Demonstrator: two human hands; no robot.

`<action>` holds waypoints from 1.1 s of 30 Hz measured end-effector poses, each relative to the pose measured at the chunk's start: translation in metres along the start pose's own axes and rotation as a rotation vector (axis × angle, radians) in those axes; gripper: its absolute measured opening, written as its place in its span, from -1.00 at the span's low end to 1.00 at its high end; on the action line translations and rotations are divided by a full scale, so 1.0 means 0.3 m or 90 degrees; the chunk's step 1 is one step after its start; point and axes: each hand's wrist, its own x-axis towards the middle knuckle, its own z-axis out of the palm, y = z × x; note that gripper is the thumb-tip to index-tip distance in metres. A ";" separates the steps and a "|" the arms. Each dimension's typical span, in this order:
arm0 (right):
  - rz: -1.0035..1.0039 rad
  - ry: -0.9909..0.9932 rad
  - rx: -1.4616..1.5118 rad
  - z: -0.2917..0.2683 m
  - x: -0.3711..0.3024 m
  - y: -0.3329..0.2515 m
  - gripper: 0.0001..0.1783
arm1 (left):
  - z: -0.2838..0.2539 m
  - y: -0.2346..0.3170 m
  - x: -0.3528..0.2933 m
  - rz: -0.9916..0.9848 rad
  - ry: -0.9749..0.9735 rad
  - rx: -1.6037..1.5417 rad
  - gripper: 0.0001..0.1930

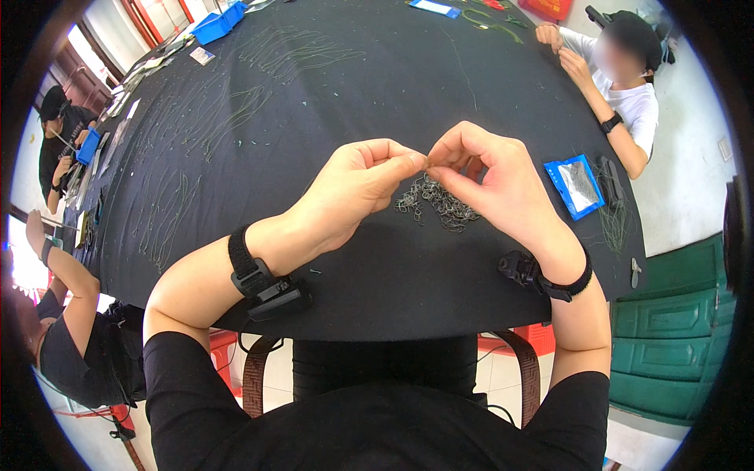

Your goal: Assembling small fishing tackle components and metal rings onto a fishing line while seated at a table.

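Over the black-covered table, my left hand (363, 182) and my right hand (488, 174) meet at their fingertips. Both are closed in a pinch, thumb against forefinger. Whatever they hold between them is too small to make out. Just below the fingertips lies a heap of small dark metal pieces (444, 206), looped or hooked in shape and tangled together. My right hand hides part of the heap. Each wrist wears a black strap with a small device.
Thin green cords (169, 216) lie in bunches on the black cloth (353, 282) at left and far left. A blue packet (575, 187), a dark tool and small clippers (635, 272) sit at right. Blue trays stand far left. Co-workers sit at right and left.
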 end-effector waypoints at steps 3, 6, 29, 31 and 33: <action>-0.009 0.008 -0.010 -0.004 0.000 -0.002 -0.88 | 0.002 0.001 -0.001 0.006 0.005 0.000 -0.85; -0.012 0.012 -0.016 -0.004 0.000 0.000 -0.89 | 0.004 0.004 -0.002 -0.001 0.008 -0.002 -0.85; -0.079 0.045 -0.047 0.002 -0.001 0.021 -0.90 | -0.002 0.004 0.000 0.022 0.001 0.031 -0.85; -0.067 0.071 0.004 0.007 -0.002 0.019 -0.84 | 0.000 0.008 -0.002 0.024 0.005 0.033 -0.84; -0.069 0.072 0.003 0.005 -0.002 0.023 -0.82 | 0.000 0.010 -0.003 0.028 0.008 0.034 -0.84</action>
